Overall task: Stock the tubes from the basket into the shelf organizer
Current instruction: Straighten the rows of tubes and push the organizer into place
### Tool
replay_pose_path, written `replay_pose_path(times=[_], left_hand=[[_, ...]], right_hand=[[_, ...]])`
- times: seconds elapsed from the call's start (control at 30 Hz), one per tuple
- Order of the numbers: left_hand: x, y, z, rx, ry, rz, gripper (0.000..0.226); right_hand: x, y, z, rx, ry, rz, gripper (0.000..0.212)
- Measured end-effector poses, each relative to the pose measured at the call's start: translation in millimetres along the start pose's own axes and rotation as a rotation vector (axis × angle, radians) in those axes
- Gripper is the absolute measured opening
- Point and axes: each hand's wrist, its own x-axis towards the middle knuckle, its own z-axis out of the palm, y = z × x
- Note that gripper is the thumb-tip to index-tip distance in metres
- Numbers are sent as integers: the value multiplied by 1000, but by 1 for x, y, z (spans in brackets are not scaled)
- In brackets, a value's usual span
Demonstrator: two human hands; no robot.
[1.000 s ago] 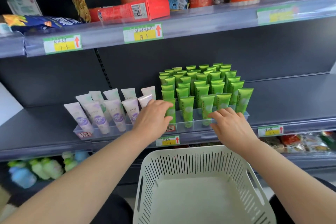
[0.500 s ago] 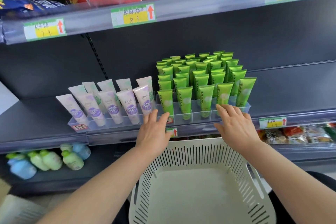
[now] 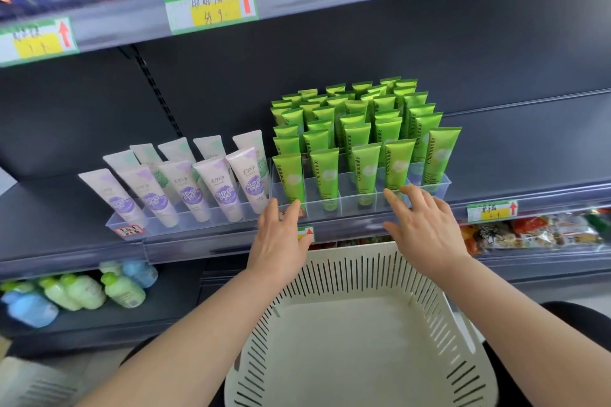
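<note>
The white slotted basket [image 3: 347, 274] sits nearest, low and centre, and no tube shows inside it; its floor is bare. By that, the stocking looks all but finished, and the step in hand seems to be squaring up the display rather than loading it. The next move probably calls for little more than a light nudge along the tray front, gentle enough not to tip the upright tubes.

Just above the basket rim, the left hand [image 3: 281, 238] is flat, fingers straight and close together, the tips at the front left corner of the clear shelf organizer [image 3: 350, 205]. The right hand [image 3: 423, 225] is spread, fingers slightly bent, the tips at the organizer's front wall further right. Neither hand holds anything; whether they press the plastic or merely hover, I cannot tell.

Behind them the green Chamomile tubes [image 3: 360, 129] stand cap-down in packed rows, filling the organizer on the dark shelf [image 3: 529, 149].
</note>
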Motion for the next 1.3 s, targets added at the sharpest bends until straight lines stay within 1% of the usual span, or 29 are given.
replay_pose_path(times=[0.23,0.37,0.53,0.6,0.73,0.97,1.17,1.3], left_hand=[[1,4,4,69,94,23,60],[4,3,5,111,102,30,59],[4,-1,6,252,125,108,59],[3,-1,7,269,114,126,61],[0,-3,8,230,100,138,63],[0,4,12,113,128,106,60],[2,18,16,80,119,103,58],[4,31,21,93,98,114,61]], right_hand=[[4,2,1,35,15,0,55],[5,2,2,7,20,-10,55],[2,2,3,-10,30,-20,59],[0,2,5,-16,41,-22,61],[1,4,7,-9,72,-30,60],[3,6,10,-20,90,-25,58],[1,19,10,-6,102,-8,59],[0,33,12,11,109,12,60]])
